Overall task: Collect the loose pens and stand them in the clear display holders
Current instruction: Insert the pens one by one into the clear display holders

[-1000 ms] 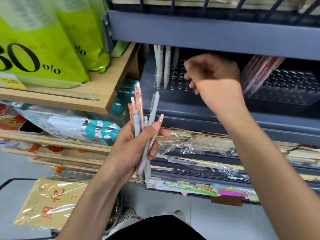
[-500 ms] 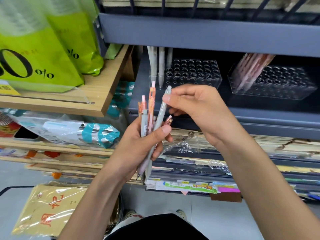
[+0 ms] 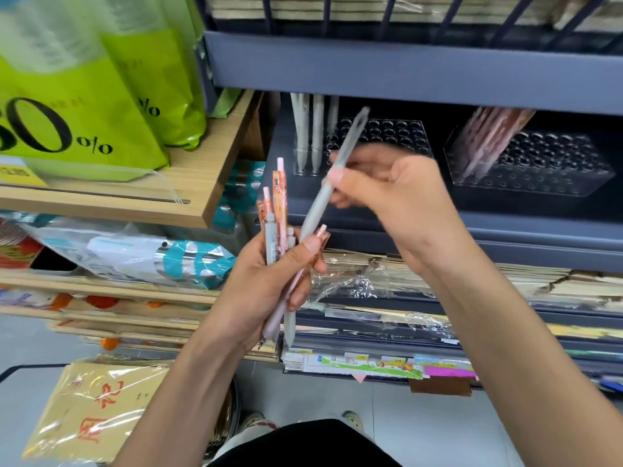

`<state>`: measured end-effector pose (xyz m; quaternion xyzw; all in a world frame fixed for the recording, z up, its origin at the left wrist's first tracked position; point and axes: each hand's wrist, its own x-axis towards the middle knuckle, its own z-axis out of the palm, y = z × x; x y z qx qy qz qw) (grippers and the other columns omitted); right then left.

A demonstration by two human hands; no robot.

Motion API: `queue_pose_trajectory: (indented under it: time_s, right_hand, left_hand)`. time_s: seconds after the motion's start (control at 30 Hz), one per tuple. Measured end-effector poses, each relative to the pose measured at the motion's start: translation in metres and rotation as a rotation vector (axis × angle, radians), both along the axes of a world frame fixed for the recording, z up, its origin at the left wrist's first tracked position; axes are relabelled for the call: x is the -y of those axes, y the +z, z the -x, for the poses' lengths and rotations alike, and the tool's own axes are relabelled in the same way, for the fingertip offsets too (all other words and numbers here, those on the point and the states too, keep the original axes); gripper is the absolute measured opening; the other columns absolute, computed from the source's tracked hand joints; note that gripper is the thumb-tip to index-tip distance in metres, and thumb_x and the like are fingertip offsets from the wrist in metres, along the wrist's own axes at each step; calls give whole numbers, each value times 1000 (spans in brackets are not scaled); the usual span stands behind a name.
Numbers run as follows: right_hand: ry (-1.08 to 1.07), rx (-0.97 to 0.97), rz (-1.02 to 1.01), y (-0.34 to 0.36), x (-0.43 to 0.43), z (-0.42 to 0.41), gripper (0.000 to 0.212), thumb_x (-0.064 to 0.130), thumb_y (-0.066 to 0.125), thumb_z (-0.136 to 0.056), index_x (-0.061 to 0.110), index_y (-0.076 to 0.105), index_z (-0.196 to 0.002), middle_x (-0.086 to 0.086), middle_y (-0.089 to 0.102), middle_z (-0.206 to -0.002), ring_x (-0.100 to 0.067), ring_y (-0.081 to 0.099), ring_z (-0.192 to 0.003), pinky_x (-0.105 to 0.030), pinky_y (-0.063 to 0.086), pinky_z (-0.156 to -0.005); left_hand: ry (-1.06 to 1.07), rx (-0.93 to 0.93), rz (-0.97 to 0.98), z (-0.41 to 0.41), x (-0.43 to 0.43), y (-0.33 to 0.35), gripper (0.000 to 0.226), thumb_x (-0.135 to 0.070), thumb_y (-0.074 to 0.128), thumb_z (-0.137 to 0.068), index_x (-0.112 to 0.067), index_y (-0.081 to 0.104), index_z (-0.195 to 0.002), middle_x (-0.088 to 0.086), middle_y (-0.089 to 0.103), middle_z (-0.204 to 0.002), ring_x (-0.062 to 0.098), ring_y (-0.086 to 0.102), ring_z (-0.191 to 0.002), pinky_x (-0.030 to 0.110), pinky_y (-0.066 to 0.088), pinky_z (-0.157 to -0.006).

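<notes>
Looking down from my head, my right hand (image 3: 401, 203) pinches a long matte grey plastic pen (image 3: 332, 183) near its middle, thumb on top, and the pen slants up towards the shelf. Its lower end sits right at my left thumb, and I cannot tell whether it is free of the others. My left hand (image 3: 269, 284) is curled round a bundle of pink, orange and grey pens (image 3: 278, 230), upright, tips down.

Behind my right hand is the clear acrylic holder with rows of round holes (image 3: 397, 136). Pale grey pens (image 3: 308, 129) stand at its left end. A second clear holder (image 3: 539, 163) further right carries leaning pink pens (image 3: 488, 136).

If that lower end snags as I lift, I expect it to drag a neighbour out of the bundle, and one could slide through my fingers to the floor. My pinch is mid-barrel, so the pen may swivel as I aim. The holes are close together, so a miss is likely. The blue-grey metal shelf edge (image 3: 404, 72) overhangs the holders, so I judge a steep entry could knock it, or tip the pens already standing. Grey belongs, I think, in the left holder; reaching right would mix the colours.
</notes>
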<state>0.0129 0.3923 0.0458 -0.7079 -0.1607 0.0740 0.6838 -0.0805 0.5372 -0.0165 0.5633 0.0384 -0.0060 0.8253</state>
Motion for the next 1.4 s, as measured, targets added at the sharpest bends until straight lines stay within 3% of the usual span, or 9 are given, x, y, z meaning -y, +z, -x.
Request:
queue_pose_trajectory:
  time_s: [0.2,0.37,0.47,0.53,0.6,0.73,0.9,1.0,1.4]
  right_hand:
    - [-320,114,-203,12,4,-34,8,-8,64,-86,1,64,-87,5,70,-67,-13,67,-68,-24,56,-71]
    - [-520,144,-110,10,-1,-61,20,-8,63,-81,6,60,-67,-11,68,-66,-25,57,-71,-40,51,-76]
    - [-574,179,196,3,-6,-72,11,21,69,-80,22,64,-71,-11,74,-89,-27,68,-87,-38,53,-88]
    - [-566,281,261,3,-12,-74,10,19,67,-82,17,66,-72,-13,73,-93,-30,66,-98,-43,49,-93]
    - [-554,388,310,6,-21,-78,15,15,63,-84,3,68,-89,-16,70,-104,-31,60,-111,-41,41,-102]
    - [-540,641,718,12,-28,-80,34,27,51,-95,12,60,-125,-8,58,-134,-26,44,-131,-27,17,-108]
    - [-423,692,807,15,-36,-83,36,26,42,-100,9,56,-129,-12,56,-136,-29,44,-129,-29,23,-105]
    - [-407,687,880,13,-38,-85,43,30,42,-100,10,47,-138,-11,45,-147,-28,34,-138,-29,15,-111]
    - [-356,552,735,3,-36,-92,34,35,52,-95,10,65,-113,-8,66,-119,-27,56,-117,-32,37,-102]
  left_hand:
    - [-4,-29,-1,4,-6,-1,9,-23,66,-85,-20,72,-79,10,69,-79,10,45,-41,20,41,-40]
    - [13,-44,-20,6,-6,1,11,-22,66,-82,-25,75,-77,10,71,-79,11,46,-41,20,41,-40]
    - [37,-55,-28,6,-6,0,12,-20,65,-81,-25,76,-79,10,71,-79,11,45,-41,21,41,-40]
    - [47,-59,-31,8,-7,-1,11,-21,65,-81,-24,76,-80,9,71,-79,12,45,-42,21,41,-41]
    - [53,-65,-37,9,-7,-2,10,-24,67,-80,-24,76,-83,10,72,-81,12,47,-43,21,42,-42]
    - [63,-76,-34,11,-9,-3,13,-28,67,-80,-25,77,-87,12,74,-91,11,48,-46,20,41,-42]
    - [71,-71,-57,13,-9,-7,15,-27,66,-84,-17,74,-92,14,74,-94,12,48,-46,20,41,-41]
    - [67,-68,-65,14,-11,-9,16,-27,66,-85,-15,72,-94,13,74,-95,11,48,-46,20,41,-42]
    - [61,-58,-69,15,-14,-9,8,-28,66,-86,-26,74,-86,13,75,-99,10,49,-46,19,42,-42]
